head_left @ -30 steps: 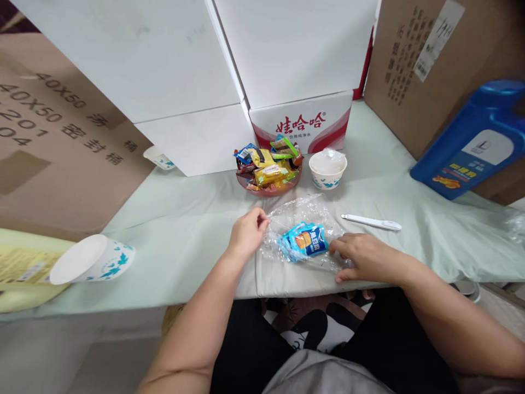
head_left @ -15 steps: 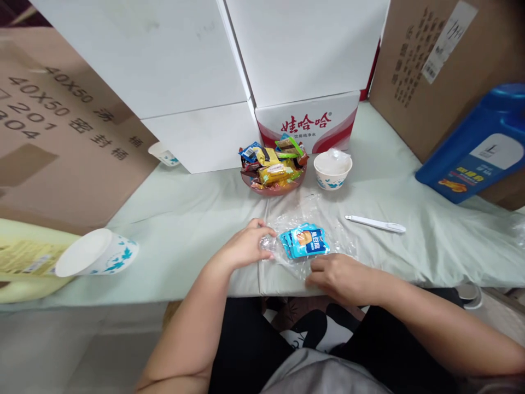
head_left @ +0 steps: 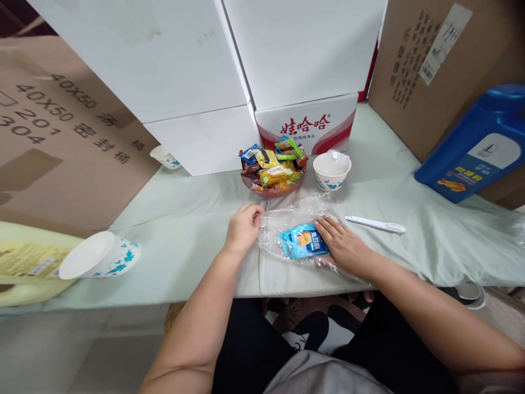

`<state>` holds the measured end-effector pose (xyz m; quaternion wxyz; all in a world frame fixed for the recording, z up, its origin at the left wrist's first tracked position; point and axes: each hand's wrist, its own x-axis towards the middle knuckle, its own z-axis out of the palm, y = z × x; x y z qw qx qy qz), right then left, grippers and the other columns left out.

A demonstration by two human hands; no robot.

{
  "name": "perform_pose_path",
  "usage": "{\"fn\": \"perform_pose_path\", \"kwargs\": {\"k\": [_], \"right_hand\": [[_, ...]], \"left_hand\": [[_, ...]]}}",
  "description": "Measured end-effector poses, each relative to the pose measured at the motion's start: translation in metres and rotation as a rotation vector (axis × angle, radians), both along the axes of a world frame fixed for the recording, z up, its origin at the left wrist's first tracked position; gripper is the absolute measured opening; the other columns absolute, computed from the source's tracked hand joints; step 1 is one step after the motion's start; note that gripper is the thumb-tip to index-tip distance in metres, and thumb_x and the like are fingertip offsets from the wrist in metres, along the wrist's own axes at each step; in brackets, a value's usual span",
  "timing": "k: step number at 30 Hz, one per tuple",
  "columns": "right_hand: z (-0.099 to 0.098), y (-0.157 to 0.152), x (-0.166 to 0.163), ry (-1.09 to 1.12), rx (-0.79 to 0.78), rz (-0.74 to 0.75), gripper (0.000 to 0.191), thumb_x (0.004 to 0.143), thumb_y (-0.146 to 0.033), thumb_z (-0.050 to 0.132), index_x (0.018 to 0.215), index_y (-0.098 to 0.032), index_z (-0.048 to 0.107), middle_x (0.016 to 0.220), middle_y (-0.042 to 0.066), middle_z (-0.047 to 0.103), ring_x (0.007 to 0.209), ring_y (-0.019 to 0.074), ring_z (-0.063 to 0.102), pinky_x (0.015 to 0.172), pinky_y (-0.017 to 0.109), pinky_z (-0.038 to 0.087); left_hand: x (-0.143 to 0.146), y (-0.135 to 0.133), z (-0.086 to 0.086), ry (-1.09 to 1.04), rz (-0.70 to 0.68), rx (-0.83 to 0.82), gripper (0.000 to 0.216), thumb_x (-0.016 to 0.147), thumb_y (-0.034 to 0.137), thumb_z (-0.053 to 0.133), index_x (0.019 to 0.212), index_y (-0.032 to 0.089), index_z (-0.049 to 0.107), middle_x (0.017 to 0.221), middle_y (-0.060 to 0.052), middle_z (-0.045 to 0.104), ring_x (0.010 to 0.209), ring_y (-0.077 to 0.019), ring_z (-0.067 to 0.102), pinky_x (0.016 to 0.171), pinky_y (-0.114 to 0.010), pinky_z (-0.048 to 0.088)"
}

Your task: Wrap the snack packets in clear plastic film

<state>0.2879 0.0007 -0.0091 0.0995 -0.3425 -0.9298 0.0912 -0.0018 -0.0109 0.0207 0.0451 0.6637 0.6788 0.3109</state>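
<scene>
A clear plastic bag [head_left: 273,223] lies on the cloth-covered table, with several blue snack packets [head_left: 302,241] stacked in or under its film. At the bag's left edge, my left hand [head_left: 243,227] pinches the plastic between thumb and fingers. My right hand [head_left: 346,247] rests with fingers stretched out over the right end of the packets and the film; its thumb is low beside the bag. Just beyond my right hand lies a slim white cutter-like tool [head_left: 375,224].
Behind the bag stand a bowl of wrapped snacks [head_left: 274,186] and a paper cup [head_left: 331,174] with clear plastic inside. White boxes [head_left: 303,123] form a wall at the back. A blue bottle [head_left: 467,148] leans at right; another paper cup [head_left: 117,257] lies tipped at left.
My left hand has moved up and now pinches the bag's edge. My right hand has gone from curled fingers at the near edge to lying outstretched on the packets.
</scene>
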Motion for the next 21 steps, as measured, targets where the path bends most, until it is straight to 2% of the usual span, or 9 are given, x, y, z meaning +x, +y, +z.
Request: {"fn": "perform_pose_path", "kwargs": {"k": [3, 5, 7, 9, 11, 13, 17, 21], "right_hand": [[-0.013, -0.001, 0.001, -0.051, 0.051, -0.028, 0.097, 0.084, -0.071, 0.047, 0.151, -0.005, 0.024, 0.153, 0.024, 0.032, 0.144, 0.0381, 0.023, 0.112, 0.055, 0.028], [-0.013, -0.004, 0.0, -0.056, 0.072, -0.036, 0.098, 0.084, -0.072, 0.045, 0.152, -0.005, 0.022, 0.153, 0.024, 0.031, 0.144, 0.0375, 0.022, 0.113, 0.054, 0.027], [-0.012, -0.005, 0.0, -0.067, 0.081, -0.032, 0.099, 0.083, -0.072, 0.046, 0.151, -0.004, 0.024, 0.153, 0.024, 0.031, 0.144, 0.0375, 0.023, 0.113, 0.052, 0.027], [-0.011, -0.006, -0.001, -0.072, 0.088, -0.03, 0.099, 0.082, -0.072, 0.048, 0.15, -0.002, 0.027, 0.153, 0.025, 0.032, 0.143, 0.0379, 0.024, 0.113, 0.052, 0.027], [-0.012, -0.006, -0.002, -0.066, 0.095, -0.035, 0.099, 0.082, -0.072, 0.049, 0.149, -0.001, 0.029, 0.152, 0.025, 0.033, 0.143, 0.0381, 0.023, 0.113, 0.052, 0.027], [-0.013, -0.006, -0.002, -0.06, 0.094, -0.042, 0.098, 0.082, -0.071, 0.05, 0.149, -0.002, 0.03, 0.152, 0.025, 0.034, 0.143, 0.038, 0.024, 0.113, 0.052, 0.027], [-0.015, -0.005, -0.002, -0.038, 0.079, -0.048, 0.103, 0.08, -0.072, 0.051, 0.152, -0.004, 0.023, 0.152, 0.024, 0.034, 0.143, 0.0377, 0.025, 0.112, 0.052, 0.027], [-0.015, -0.004, -0.002, 0.002, 0.061, -0.047, 0.114, 0.077, -0.076, 0.051, 0.154, -0.003, 0.01, 0.151, 0.026, 0.033, 0.142, 0.0382, 0.027, 0.111, 0.053, 0.03]], "left_hand": [[0.0, -0.005, 0.008, 0.142, 0.177, 0.263, 0.019, 0.079, 0.01, 0.049, 0.086, 0.02, 0.064, 0.095, -0.009, 0.066, 0.097, -0.0251, 0.061, 0.086, -0.037, 0.048], [0.01, -0.012, 0.011, 0.129, 0.124, 0.277, 0.017, 0.084, 0.012, 0.049, 0.089, 0.019, 0.064, 0.093, -0.008, 0.065, 0.092, -0.0233, 0.061, 0.082, -0.035, 0.048], [0.029, -0.021, 0.009, 0.091, -0.043, 0.155, 0.014, 0.088, 0.018, 0.05, 0.093, 0.019, 0.063, 0.09, -0.005, 0.066, 0.085, -0.0201, 0.062, 0.079, -0.032, 0.049], [0.05, -0.028, 0.005, 0.131, -0.175, -0.019, 0.017, 0.087, 0.031, 0.059, 0.098, 0.019, 0.064, 0.094, -0.006, 0.067, 0.091, -0.0231, 0.06, 0.084, -0.036, 0.047], [0.069, -0.033, -0.001, 0.224, -0.174, -0.128, 0.036, 0.081, 0.046, 0.067, 0.101, 0.017, 0.064, 0.1, -0.011, 0.066, 0.1, -0.0304, 0.057, 0.089, -0.044, 0.044], [0.081, -0.035, -0.005, 0.284, -0.134, -0.179, 0.047, 0.074, 0.055, 0.072, 0.099, 0.016, 0.064, 0.1, -0.013, 0.063, 0.101, -0.0339, 0.054, 0.088, -0.048, 0.042], [0.087, -0.039, -0.004, 0.26, -0.129, -0.195, 0.045, 0.067, 0.05, 0.079, 0.092, 0.018, 0.06, 0.096, -0.009, 0.06, 0.097, -0.0293, 0.054, 0.085, -0.044, 0.043], [0.083, -0.043, 0.003, 0.052, -0.179, -0.307, 0.041, 0.065, 0.036, 0.082, 0.09, 0.02, 0.053, 0.086, -0.002, 0.061, 0.083, -0.0224, 0.057, 0.074, -0.035, 0.044]]}}
